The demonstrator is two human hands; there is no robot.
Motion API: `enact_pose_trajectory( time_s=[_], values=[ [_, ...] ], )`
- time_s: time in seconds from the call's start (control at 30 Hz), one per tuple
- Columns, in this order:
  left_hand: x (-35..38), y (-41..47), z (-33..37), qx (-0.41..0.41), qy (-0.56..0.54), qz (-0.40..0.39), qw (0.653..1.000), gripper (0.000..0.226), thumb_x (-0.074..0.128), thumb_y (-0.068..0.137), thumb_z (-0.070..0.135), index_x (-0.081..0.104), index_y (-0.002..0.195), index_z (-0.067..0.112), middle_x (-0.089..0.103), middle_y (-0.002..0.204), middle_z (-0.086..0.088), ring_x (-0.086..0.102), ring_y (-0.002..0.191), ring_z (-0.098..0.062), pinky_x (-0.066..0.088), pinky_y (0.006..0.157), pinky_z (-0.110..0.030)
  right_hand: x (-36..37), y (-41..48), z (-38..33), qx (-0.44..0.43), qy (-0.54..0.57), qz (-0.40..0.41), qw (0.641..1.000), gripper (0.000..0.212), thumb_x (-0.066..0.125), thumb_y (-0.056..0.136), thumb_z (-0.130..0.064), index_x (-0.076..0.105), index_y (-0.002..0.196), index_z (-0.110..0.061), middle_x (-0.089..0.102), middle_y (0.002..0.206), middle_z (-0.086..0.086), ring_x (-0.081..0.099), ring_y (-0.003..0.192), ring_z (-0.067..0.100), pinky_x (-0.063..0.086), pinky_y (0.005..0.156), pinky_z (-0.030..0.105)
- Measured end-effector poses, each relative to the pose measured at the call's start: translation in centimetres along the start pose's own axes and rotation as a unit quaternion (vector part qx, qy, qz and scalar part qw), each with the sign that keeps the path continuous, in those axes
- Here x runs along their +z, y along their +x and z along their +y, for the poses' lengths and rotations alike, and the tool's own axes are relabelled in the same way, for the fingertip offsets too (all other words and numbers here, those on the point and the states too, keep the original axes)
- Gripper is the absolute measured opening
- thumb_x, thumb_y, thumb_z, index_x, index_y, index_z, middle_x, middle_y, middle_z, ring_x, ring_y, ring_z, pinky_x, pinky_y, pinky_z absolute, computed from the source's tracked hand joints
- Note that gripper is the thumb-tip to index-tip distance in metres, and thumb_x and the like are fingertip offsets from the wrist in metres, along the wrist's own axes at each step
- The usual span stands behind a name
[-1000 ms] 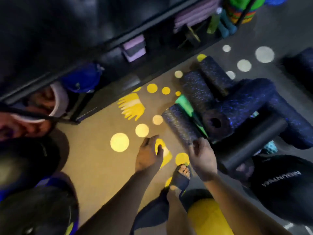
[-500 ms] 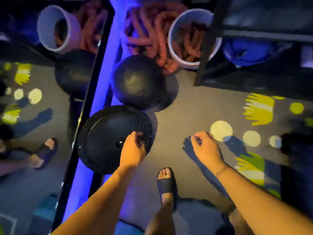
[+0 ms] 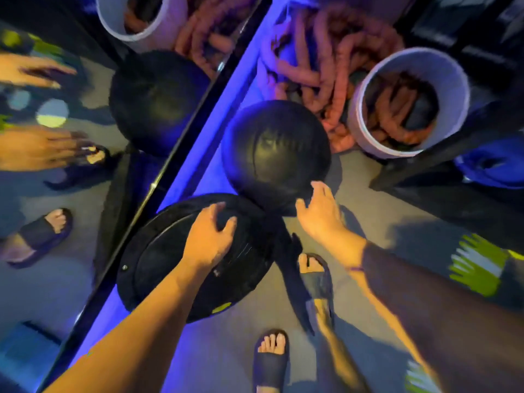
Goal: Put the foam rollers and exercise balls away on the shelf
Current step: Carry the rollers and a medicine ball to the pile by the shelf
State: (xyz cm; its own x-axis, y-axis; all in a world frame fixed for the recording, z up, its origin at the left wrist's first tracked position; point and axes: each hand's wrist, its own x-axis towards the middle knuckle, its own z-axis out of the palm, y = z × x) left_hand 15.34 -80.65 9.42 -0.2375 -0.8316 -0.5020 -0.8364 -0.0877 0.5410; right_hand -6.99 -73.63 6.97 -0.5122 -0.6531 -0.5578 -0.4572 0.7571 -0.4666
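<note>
Our left hand point(image 3: 209, 239) lies on the black disc point(image 3: 158, 265) by the mirror point(image 3: 71, 177), fingers spread and loosely bent, gripping nothing. Our right hand point(image 3: 320, 214) is spread open at the near edge of the black ball point(image 3: 275, 148), which sits on the floor point(image 3: 397, 217) beside the white bucket point(image 3: 358, 129).

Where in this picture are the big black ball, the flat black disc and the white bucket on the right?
black ball point(image 3: 276, 148): head view, on its shiny top.
black disc point(image 3: 158, 262): head view, on its flat face, left of middle.
white bucket point(image 3: 450, 80): head view, on its inner wall, right side.
</note>
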Motion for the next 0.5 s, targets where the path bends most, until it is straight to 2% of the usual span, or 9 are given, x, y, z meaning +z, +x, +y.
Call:
enact_pose_trajectory(
  time_s=[0.07, 0.13, 0.2, 0.3, 0.4, 0.47, 0.5],
  values=[
    [0.9, 4.8, 1.7, 0.006, -0.014, 0.022, 1.0, 0.047, 0.064, 0.098, 0.026, 0.056, 0.141, 0.008, 0.059, 0.143, -0.01, 0.056, 0.131, -0.026, 0.04, 0.11, -0.034, -0.7, 6.0, -1.2, -0.058, -0.075, 0.01, 0.995, 0.067, 0.049, 0.105, -0.033, 0.019, 0.162, -0.017, 0.008, 0.172, -0.001, 0.02, 0.154, 0.025, 0.023, 0.122, 0.044],
    [1.9, 9.3, 3.4, -0.002, -0.024, 0.039, 0.999, 0.05, 0.06, 0.101, 0.026, 0.051, 0.147, 0.01, 0.055, 0.148, -0.009, 0.053, 0.135, -0.025, 0.038, 0.112, -0.035, -1.1, 11.2, -2.1, -0.109, -0.13, 0.008, 0.985, 0.068, 0.044, 0.106, -0.036, 0.01, 0.164, -0.023, -0.001, 0.172, -0.008, 0.012, 0.157, 0.019, 0.018, 0.125, 0.047],
    [3.0, 13.3, 4.6, -0.005, -0.014, 0.039, 0.999, 0.049, 0.056, 0.103, 0.024, 0.049, 0.148, 0.007, 0.052, 0.15, -0.013, 0.047, 0.14, -0.027, 0.034, 0.114, -0.035, -0.5, 14.5, -1.9, -0.146, -0.159, -0.008, 0.976, 0.067, 0.038, 0.107, -0.039, 0.005, 0.164, -0.025, -0.002, 0.172, -0.009, 0.008, 0.158, 0.016, 0.015, 0.125, 0.048],
    [4.8, 17.9, 6.2, 0.004, 0.01, 0.025, 1.0, 0.055, 0.054, 0.101, 0.03, 0.047, 0.146, -0.002, 0.045, 0.154, -0.022, 0.035, 0.148, -0.034, 0.026, 0.118, -0.037, 0.4, 15.7, 1.5, -0.193, -0.185, 0.023, 0.963, 0.068, 0.036, 0.106, -0.044, 0.009, 0.165, -0.024, 0.005, 0.172, -0.009, 0.012, 0.157, 0.013, 0.022, 0.123, 0.045],
    [5.9, 20.0, 8.5, -0.02, 0.023, 0.043, 0.999, 0.074, 0.056, 0.103, 0.033, 0.018, 0.162, 0.007, 0.011, 0.169, -0.019, 0.009, 0.157, -0.027, 0.011, 0.123, -0.034, -0.2, 14.8, 6.1, -0.171, -0.178, 0.0, 0.969, 0.069, 0.036, 0.104, -0.042, 0.01, 0.165, -0.023, 0.006, 0.171, -0.009, 0.014, 0.157, 0.012, 0.019, 0.126, 0.043],
    [7.0, 20.6, 10.6, -0.029, 0.004, 0.064, 0.998, 0.09, 0.058, 0.101, 0.041, 0.001, 0.163, 0.008, -0.002, 0.17, -0.019, -0.002, 0.158, -0.03, 0.005, 0.126, -0.04, -1.5, 13.8, 9.3, -0.138, -0.148, -0.027, 0.979, 0.067, 0.032, 0.101, -0.039, 0.014, 0.164, -0.027, 0.011, 0.171, -0.011, 0.021, 0.156, 0.013, 0.017, 0.127, 0.038],
    [7.8, 20.7, 11.5, -0.045, -0.004, 0.061, 0.997, 0.095, 0.058, 0.099, 0.048, -0.002, 0.163, 0.011, -0.005, 0.17, -0.019, -0.003, 0.157, -0.033, 0.006, 0.125, -0.044, -2.1, 13.4, 11.1, -0.111, -0.137, -0.04, 0.984, 0.063, 0.031, 0.102, -0.037, 0.017, 0.163, -0.031, 0.02, 0.169, -0.011, 0.029, 0.153, 0.016, 0.021, 0.126, 0.037]
  ],
)
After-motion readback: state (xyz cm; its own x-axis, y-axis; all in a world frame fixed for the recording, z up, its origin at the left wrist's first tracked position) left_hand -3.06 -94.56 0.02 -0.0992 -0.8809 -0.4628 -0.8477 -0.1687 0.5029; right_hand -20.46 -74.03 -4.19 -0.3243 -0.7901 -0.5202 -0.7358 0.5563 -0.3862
